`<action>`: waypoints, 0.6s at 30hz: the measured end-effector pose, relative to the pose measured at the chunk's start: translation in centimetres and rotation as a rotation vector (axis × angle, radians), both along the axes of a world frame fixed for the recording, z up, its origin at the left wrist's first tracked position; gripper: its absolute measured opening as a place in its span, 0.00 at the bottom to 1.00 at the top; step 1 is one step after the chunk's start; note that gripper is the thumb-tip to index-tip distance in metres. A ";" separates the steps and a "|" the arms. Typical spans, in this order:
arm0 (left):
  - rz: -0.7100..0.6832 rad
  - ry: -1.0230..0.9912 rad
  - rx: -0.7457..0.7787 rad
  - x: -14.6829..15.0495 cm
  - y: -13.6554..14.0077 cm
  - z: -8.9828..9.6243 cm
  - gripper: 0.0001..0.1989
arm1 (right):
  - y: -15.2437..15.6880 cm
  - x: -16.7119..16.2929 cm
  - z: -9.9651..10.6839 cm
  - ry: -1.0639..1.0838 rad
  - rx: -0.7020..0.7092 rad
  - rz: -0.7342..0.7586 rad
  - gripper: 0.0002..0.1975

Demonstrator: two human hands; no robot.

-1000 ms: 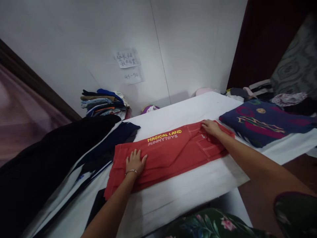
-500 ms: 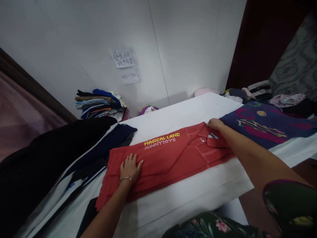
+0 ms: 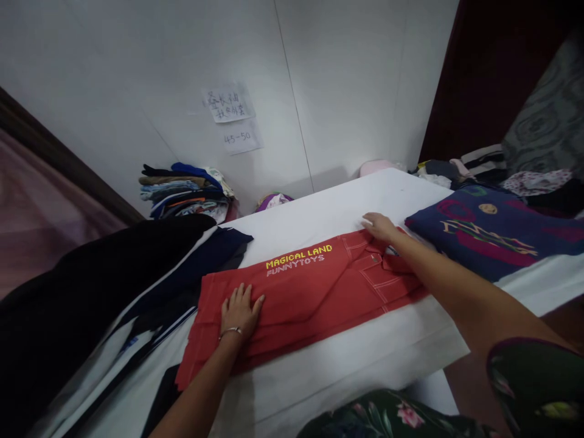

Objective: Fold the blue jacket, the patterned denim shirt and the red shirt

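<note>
A red jacket (image 3: 296,298) lies folded lengthwise on the white table, its collar to the right. Yellow and white lettering runs along its upper side, and pale stitching outlines a pocket flap with a button. My left hand (image 3: 239,313), with a thin bracelet at the wrist, rests flat on the jacket's left part, fingers spread. At the jacket's far edge by the collar is my right hand (image 3: 379,227), its fingers stretched out to the left; the forearm covers part of the collar. Whether those fingertips touch the cloth is hard to see.
A dark blue printed garment (image 3: 488,228) lies at the right. Dark clothes (image 3: 114,280) cover the left side. Beyond the white table (image 3: 319,210), a stack of folded clothes (image 3: 185,191) stands by the wall. Handwritten paper notes (image 3: 230,104) hang above.
My right hand has let go of the collar and shifted a little left along the jacket's far edge. My left hand has stayed in place on the cloth.
</note>
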State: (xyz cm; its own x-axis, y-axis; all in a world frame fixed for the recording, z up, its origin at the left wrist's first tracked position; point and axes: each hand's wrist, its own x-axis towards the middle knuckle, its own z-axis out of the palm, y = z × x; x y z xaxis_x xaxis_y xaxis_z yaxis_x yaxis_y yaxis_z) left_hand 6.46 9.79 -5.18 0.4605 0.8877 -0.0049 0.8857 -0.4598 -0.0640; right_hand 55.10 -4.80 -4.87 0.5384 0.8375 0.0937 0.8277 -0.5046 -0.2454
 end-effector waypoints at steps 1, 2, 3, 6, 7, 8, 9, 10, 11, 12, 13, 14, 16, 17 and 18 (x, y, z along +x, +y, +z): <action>-0.003 -0.001 0.003 0.0 0.0 0.0 0.31 | 0.0 -0.7 -0.5 0.003 -0.004 0.040 0.24; -0.005 0.000 0.005 -0.1 0.0 -0.1 0.31 | 0.0 -1.3 -1.1 0.008 -0.012 0.070 0.23; -0.007 0.001 0.006 -0.1 0.1 -0.1 0.31 | -0.1 -1.9 -1.6 0.014 -0.021 0.087 0.23; -0.010 0.005 0.001 -0.1 0.1 -0.1 0.31 | -0.5 -2.4 -2.5 0.030 -0.027 0.093 0.23; -0.011 0.002 0.000 -0.1 0.1 -0.1 0.31 | -0.6 -2.2 -2.5 0.038 -0.026 0.085 0.23; -0.011 -0.001 -0.001 -0.1 0.1 0.0 0.31 | -0.7 -1.8 -2.3 0.048 -0.022 0.069 0.23; -0.010 -0.005 0.000 -0.1 0.0 0.0 0.31 | -0.8 -1.2 -2.0 0.055 -0.015 0.040 0.24; -0.011 -0.007 0.001 -0.1 0.0 0.0 0.31 | -1.0 -0.4 -1.5 0.060 -0.006 -0.003 0.24; -0.011 -0.006 0.003 0.0 0.0 -0.1 0.31 | -1.2 0.5 -1.0 0.061 0.003 -0.057 0.25; -0.012 -0.001 0.004 0.0 0.0 -0.1 0.31 | -1.6 1.5 -0.5 0.061 0.007 -0.118 0.25; -0.011 0.004 0.006 0.0 0.0 -0.1 0.31 | -2.0 2.5 0.1 0.061 0.006 -0.175 0.25; -0.009 0.008 0.008 0.0 0.1 -0.1 0.31 | -2.4 3.5 0.5 0.063 -0.002 -0.225 0.24; -0.004 0.011 0.009 0.0 0.1 -0.1 0.31 | -3.2 4.9 1.1 0.075 -0.032 -0.287 0.22; -0.001 0.011 0.008 0.0 0.1 -0.2 0.31 | -3.4 5.3 1.2 0.084 -0.047 -0.301 0.20; 0.000 0.011 0.006 0.0 0.1 -0.2 0.31 | -3.6 5.4 1.2 0.095 -0.062 -0.306 0.18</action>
State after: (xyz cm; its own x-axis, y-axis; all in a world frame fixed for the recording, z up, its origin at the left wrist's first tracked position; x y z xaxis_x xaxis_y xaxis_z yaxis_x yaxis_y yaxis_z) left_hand 6.45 9.90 -5.35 0.4600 0.8879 -0.0044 0.8852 -0.4589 -0.0763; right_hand 60.53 -8.40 -3.67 0.7699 0.6380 -0.0153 0.6102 -0.7430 -0.2750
